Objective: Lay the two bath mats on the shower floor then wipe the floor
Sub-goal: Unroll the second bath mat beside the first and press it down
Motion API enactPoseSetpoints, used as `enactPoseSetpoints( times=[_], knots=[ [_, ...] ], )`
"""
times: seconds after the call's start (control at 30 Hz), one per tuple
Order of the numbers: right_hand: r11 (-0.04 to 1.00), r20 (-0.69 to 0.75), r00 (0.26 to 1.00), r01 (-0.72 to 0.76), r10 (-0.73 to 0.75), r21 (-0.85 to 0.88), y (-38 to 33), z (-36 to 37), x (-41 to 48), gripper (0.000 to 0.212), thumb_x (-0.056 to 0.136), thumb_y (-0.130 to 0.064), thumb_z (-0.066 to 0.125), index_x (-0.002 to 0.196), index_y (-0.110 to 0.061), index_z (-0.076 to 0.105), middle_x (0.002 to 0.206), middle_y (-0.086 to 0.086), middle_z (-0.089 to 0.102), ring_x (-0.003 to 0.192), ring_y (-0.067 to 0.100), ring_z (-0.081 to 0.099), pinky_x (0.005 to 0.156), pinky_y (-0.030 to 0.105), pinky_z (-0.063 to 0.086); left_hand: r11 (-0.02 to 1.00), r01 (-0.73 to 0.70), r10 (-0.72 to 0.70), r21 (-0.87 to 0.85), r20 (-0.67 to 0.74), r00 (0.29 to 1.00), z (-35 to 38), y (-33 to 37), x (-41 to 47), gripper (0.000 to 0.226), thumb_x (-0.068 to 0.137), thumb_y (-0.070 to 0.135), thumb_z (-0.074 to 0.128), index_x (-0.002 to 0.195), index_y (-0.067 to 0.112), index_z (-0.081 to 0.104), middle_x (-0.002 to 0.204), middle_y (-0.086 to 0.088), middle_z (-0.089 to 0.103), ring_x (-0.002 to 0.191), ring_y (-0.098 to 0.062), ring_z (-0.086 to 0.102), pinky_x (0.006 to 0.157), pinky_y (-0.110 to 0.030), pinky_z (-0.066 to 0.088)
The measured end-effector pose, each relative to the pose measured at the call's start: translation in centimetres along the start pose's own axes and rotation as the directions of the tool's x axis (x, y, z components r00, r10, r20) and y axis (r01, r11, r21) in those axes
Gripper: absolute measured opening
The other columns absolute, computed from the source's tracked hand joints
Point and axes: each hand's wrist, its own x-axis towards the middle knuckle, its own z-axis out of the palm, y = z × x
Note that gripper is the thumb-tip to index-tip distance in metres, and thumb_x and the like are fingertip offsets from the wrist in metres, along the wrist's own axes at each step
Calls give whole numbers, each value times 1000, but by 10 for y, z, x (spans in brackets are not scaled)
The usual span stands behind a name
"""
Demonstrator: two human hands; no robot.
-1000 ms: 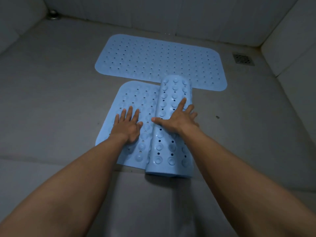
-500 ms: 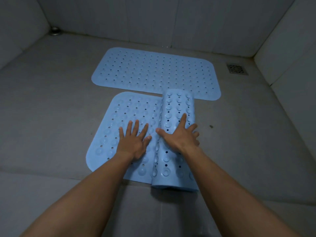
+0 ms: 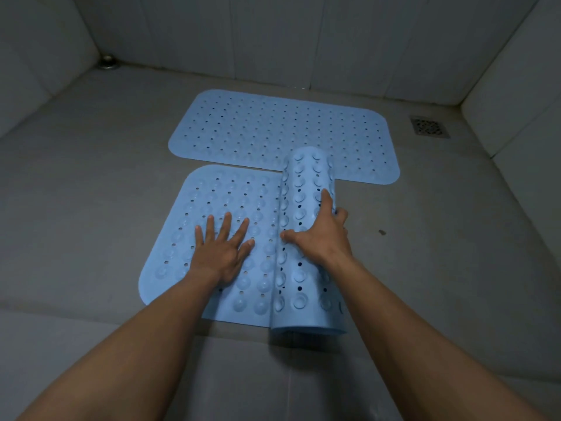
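One light-blue perforated bath mat (image 3: 273, 132) lies flat on the grey shower floor (image 3: 91, 177), farther from me. A second blue mat (image 3: 230, 202) lies nearer, its left part flat and its right part still in a roll (image 3: 306, 268) with suction cups facing out. My left hand (image 3: 223, 250) presses flat on the unrolled part, fingers spread. My right hand (image 3: 321, 235) rests over the roll, thumb on its left side, fingers curled over its right side. The roll's far end overlaps the edge of the far mat.
A square floor drain (image 3: 429, 126) sits at the back right near the wall. A round metal fitting (image 3: 107, 60) is in the back left corner. White tiled walls enclose three sides. A small dark speck (image 3: 382, 232) lies on the floor right of the roll.
The roll has moved rightward under my right hand, exposing more flat mat. My left hand stays pressed on the flat part. The view has tilted up slightly.
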Motion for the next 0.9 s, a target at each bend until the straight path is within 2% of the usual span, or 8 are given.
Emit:
enactPoseSetpoints(
  times=[0.1, 0.23, 0.3, 0.37, 0.43, 0.6, 0.77, 0.9],
  knots=[
    [995, 12, 1000, 5, -6, 103, -6, 8, 6, 126, 63, -50, 86, 152, -44, -2, 152, 5, 14, 132, 36, 41, 105, 52, 44, 999, 27, -27, 21, 15, 1000, -7, -22, 6, 62, 95, 67, 1, 152, 48, -17, 164, 4, -21, 148, -37, -24, 113, -65, -15],
    [992, 19, 1000, 10, -13, 123, -16, 21, 9, 124, 65, -47, 86, 153, -43, -1, 151, 5, 17, 132, 36, 42, 106, 52, 43, 999, 35, -35, 18, 13, 999, -10, -37, 10, 62, 94, 69, 1, 150, 51, -17, 164, 6, -22, 148, -36, -24, 112, -69, -15],
    [993, 8, 1000, 21, -22, 116, -16, 21, 9, 121, 67, -44, 85, 154, -42, 1, 151, 5, 18, 132, 34, 43, 105, 47, 44, 999, 46, -46, 8, 10, 999, -9, -38, 9, 61, 95, 68, 3, 151, 51, -16, 164, 7, -22, 148, -35, -24, 110, -71, -14],
    [994, 9, 999, 34, -35, 105, -13, 17, 7, 119, 70, -42, 85, 154, -41, 2, 150, 3, 20, 130, 30, 45, 98, 38, 43, 998, 66, -66, 2, 14, 998, -10, -40, 7, 61, 95, 69, 3, 151, 51, -15, 164, 7, -22, 149, -34, -24, 109, -73, -12],
    [994, 8, 999, 47, -48, 100, -12, 15, 4, 116, 71, -41, 84, 154, -40, 4, 150, 3, 21, 128, 29, 46, 93, 35, 42, 996, 86, -86, 6, 17, 996, -9, -45, 5, 61, 95, 69, 3, 151, 51, -16, 164, 7, -23, 149, -35, -23, 108, -75, -10],
    [995, 3, 998, 69, -69, 66, -22, 28, -4, 102, 78, -44, 75, 153, -46, 6, 150, 3, 17, 126, 34, 48, 102, 44, 46, 995, 100, -100, 28, 12, 995, -13, -61, 3, 62, 94, 71, 2, 150, 52, -18, 164, 7, -22, 150, -35, -21, 107, -76, -10],
    [996, -10, 996, 85, -85, 10, -32, 40, -3, 78, 89, -36, 63, 152, -47, 19, 155, 5, 12, 134, 35, 37, 107, 47, 41, 995, 97, -99, 34, 36, 994, -22, -82, 12, 62, 94, 70, 4, 149, 53, -18, 163, 7, -24, 149, -35, -21, 108, -75, -11],
    [989, -4, 1000, 27, -27, -147, -38, 43, -6, 77, 88, -21, 51, 154, -37, 17, 161, 12, -3, 143, 40, 16, 114, 56, 27, 991, 127, -128, 33, 34, 991, -22, -80, 17, 62, 97, 66, 5, 152, 47, -17, 163, 3, -24, 148, -37, -24, 108, -72, -14]
  ],
)
